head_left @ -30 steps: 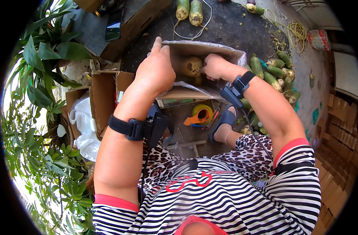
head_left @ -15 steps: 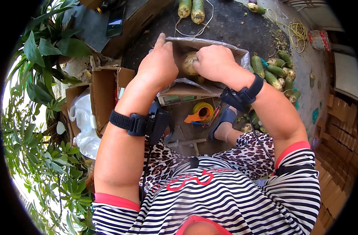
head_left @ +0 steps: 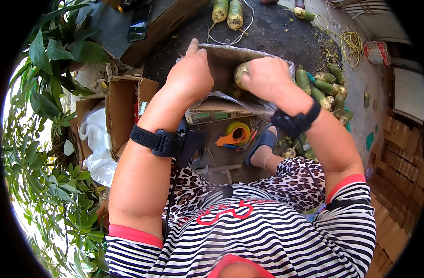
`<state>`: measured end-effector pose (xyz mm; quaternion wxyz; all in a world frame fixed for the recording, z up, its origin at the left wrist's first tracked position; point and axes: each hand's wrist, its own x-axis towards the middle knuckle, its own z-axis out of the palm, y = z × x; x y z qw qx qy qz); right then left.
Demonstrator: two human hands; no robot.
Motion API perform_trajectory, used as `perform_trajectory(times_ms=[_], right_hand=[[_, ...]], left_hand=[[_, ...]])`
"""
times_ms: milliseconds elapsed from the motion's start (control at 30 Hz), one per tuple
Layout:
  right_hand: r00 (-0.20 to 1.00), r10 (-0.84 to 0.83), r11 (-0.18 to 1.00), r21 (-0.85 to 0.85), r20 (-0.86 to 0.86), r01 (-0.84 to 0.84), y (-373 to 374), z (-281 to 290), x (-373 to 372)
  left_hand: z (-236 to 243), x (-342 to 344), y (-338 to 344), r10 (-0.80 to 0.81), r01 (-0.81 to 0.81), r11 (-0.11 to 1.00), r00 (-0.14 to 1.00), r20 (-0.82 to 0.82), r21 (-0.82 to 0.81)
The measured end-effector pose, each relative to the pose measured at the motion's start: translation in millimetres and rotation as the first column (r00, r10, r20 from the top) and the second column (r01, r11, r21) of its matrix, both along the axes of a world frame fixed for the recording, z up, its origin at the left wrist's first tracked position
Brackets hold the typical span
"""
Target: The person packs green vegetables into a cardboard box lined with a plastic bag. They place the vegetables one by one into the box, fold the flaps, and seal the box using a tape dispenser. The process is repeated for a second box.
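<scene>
**Apparently, a radish being placed inside a lined box**

The right hand (head_left: 267, 78) reaches into an open cardboard box (head_left: 223, 58), its fingers curled closed over a pale, rounded radish (head_left: 240, 75). Only the left part of the radish shows beside the knuckles; the rest is hidden beneath the hand, so how far the fingertips wrap around it cannot be told. The radish is inside the box, toward the middle and right of the opening. Lower down in the shade is a greenish patch, too dim to say whether it belongs to this radish or another one.

The left hand (head_left: 190, 72) is at the box's left edge, index finger stretched out along the upper corner and the other fingers bent. Whether it pinches the cardboard or merely steadies it is not clear. Clear plastic lining (head_left: 226, 98) bunches along the near edge.

The step in hand looks like fitting this radish into position. The next move probably calls for setting it snugly, then letting go without snagging the plastic, while the left hand keeps the side steady. More green radishes (head_left: 323, 87) lie heaped on the floor to the right, near the box.
</scene>
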<state>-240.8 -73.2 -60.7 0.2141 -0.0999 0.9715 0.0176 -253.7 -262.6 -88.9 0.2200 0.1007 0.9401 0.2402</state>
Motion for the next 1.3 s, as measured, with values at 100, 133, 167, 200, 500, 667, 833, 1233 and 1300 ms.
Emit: perform_trajectory(times_ms=[100, 133, 167, 200, 500, 667, 833, 1233, 1300], right_hand=[[0.996, -0.039, 0.933, -0.353, 0.076, 0.064, -16, -40, -5], [0.994, -0.019, 0.833, -0.548, 0.107, 0.075, -14, -55, -6], [0.959, -0.040, 0.566, -0.784, 0.281, 0.254, -18, -56, -8], [0.971, -0.003, 0.698, -0.695, 0.240, 0.174, -14, -59, -12], [0.950, 0.303, 0.949, -0.068, -0.076, -0.308, -12, -89, -6], [0.866, 0.499, 0.867, 0.009, -0.027, -0.499, -22, -86, -17], [0.885, 0.451, 0.892, -0.082, 0.119, -0.444, -44, -104, -18], [0.839, 0.517, 0.850, 0.009, 0.169, -0.526, -41, -119, -35], [0.892, 0.447, 0.894, -0.004, 0.075, -0.448, -38, -153, -36]], left_hand=[[-1, 0, -1, 0.004, -0.004, 0.999, 1.000, -0.011, 0.042], [-2, 0, -2, 0.004, -0.003, 0.998, 1.000, -0.020, 0.069], [-3, 0, -4, 0.017, -0.014, 0.996, 0.999, -0.027, 0.092], [-5, 0, -6, 0.017, -0.014, 0.995, 1.000, -0.024, 0.097], [1, 0, -3, 0.010, -0.011, 0.997, 1.000, 0.015, 0.073], [0, 0, -7, 0.012, -0.014, 0.994, 1.000, 0.026, 0.111], [0, 2, -5, 0.007, -0.007, 0.992, 1.000, 0.002, 0.125], [-14, 1, -17, -0.016, 0.025, 0.981, 0.999, -0.049, 0.192], [-13, 2, -12, -0.037, 0.046, 0.978, 0.998, -0.049, 0.202]])
